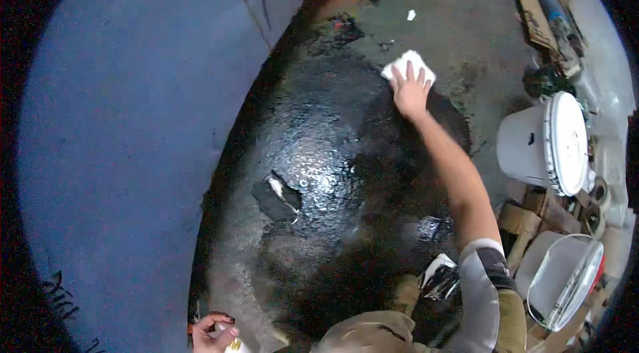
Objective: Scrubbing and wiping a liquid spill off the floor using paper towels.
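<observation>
While the right hand (pixel 410 92) presses a white rag (pixel 407 64) with spread fingers onto the wet dark floor (pixel 319 146) at upper centre, the left hand (pixel 214 333) curls around a small bottle (pixel 233 346) at the bottom edge.

Crumpled white cloth (pixel 407 64) on wet floor

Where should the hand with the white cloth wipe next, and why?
Probably pull the white cloth back toward the person, over the shiny wet patch. The right hand presses the cloth flat at the far edge of the dark wet floor, and most of the wetness lies nearer. The left hand holds a small bottle low by the wall.
</observation>
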### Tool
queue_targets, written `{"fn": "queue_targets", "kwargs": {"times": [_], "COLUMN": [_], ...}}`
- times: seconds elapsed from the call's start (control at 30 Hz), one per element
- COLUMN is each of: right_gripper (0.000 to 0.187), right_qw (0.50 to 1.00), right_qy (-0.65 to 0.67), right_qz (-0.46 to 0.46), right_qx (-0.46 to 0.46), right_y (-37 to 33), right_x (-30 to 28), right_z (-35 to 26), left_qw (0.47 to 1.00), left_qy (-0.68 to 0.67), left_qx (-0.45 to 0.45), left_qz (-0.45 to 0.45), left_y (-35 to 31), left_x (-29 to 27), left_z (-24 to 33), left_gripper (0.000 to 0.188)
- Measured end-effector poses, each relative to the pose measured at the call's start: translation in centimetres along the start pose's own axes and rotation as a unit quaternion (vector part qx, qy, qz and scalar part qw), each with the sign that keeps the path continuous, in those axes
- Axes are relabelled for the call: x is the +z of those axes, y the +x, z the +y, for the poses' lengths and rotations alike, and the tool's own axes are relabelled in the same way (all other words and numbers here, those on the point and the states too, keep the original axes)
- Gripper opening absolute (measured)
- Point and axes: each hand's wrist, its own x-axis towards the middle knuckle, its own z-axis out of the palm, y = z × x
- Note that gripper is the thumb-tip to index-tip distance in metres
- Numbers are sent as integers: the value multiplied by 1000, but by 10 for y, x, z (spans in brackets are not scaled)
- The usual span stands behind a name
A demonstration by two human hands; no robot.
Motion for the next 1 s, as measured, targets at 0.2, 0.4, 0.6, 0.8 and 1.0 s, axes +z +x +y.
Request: {"fn": "queue_targets", "kwargs": {"times": [0.2,0.4,0.6,0.8,1.0], "right_gripper": [44,43,44,47,48], "right_qw": [985,910,986,935,987], "right_qy": [3,132,81,144,30], "right_qz": [-52,-71,-14,-135,-51], "right_qx": [-163,-387,-145,-295,-150], "right_y": [31,-31,-23,-128,-72], "right_x": [29,-26,-30,-58,-28], "right_z": [-121,-149,-82,-74,-21], "left_qw": [994,994,992,987,986], "left_qy": [35,60,17,33,-18], "left_qx": [38,11,58,54,118], "left_qz": [99,93,111,151,118], "left_y": [2,-4,-5,8,89], "left_x": [1,-2,-33,-20,28], "left_z": [-1,39,-11,48,34], "left_gripper": [18,15,14,19,17]}}
